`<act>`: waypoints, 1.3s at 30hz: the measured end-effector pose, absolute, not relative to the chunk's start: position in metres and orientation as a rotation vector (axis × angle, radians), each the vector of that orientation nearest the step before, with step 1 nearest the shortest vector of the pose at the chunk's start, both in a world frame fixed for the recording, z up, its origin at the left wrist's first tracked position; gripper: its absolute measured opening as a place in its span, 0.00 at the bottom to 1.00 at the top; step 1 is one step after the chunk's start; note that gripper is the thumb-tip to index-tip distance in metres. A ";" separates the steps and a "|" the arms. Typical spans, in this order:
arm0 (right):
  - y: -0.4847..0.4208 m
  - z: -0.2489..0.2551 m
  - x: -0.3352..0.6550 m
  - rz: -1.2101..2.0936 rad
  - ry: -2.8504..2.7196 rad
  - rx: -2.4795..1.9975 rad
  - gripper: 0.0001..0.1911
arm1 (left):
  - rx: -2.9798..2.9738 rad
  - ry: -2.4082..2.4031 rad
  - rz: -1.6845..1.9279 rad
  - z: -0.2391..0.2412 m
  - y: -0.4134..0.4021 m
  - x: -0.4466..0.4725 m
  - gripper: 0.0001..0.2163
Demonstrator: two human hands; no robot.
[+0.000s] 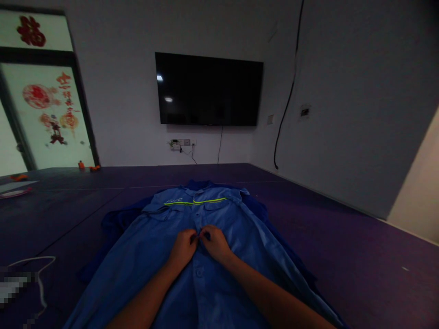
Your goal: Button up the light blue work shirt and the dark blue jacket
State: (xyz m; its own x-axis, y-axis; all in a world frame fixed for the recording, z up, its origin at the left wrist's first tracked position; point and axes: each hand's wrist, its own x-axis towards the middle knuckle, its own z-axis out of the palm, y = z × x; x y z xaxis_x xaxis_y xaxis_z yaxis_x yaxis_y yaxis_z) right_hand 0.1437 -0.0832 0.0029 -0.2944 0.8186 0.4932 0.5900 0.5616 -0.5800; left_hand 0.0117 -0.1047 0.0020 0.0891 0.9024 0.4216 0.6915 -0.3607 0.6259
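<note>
A blue work shirt (226,233) with darker blue sleeves and collar lies spread out, front side up, its collar at the far end. A yellow-green stripe crosses its chest above two flap pockets. At the middle of the button placket, my left hand (184,246) and my right hand (216,244) meet, fingers pinched close together on the shirt's front edge. Whether a button sits between the fingertips is hidden. Nearer to me, one button (199,273) shows on the placket, between my forearms.
The shirt lies on a dark purple mat floor (343,256). A white cable (41,283) and a pixelated object (13,288) are at the left. A television (209,91) hangs on the far wall. Another cable (288,96) dangles down the right wall. Small orange items (81,165) stand near the door.
</note>
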 end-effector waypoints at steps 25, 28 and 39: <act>-0.085 -0.001 0.143 0.338 -2.096 -1.224 0.17 | 2.063 1.687 1.154 -0.001 -0.103 0.011 0.04; -0.085 0.000 0.142 0.336 -2.077 -1.255 0.15 | 2.078 1.724 1.138 -0.001 -0.103 0.012 0.05; -0.088 0.006 0.149 0.186 -2.189 -1.361 0.13 | 2.133 1.759 1.068 0.002 -0.107 0.014 0.02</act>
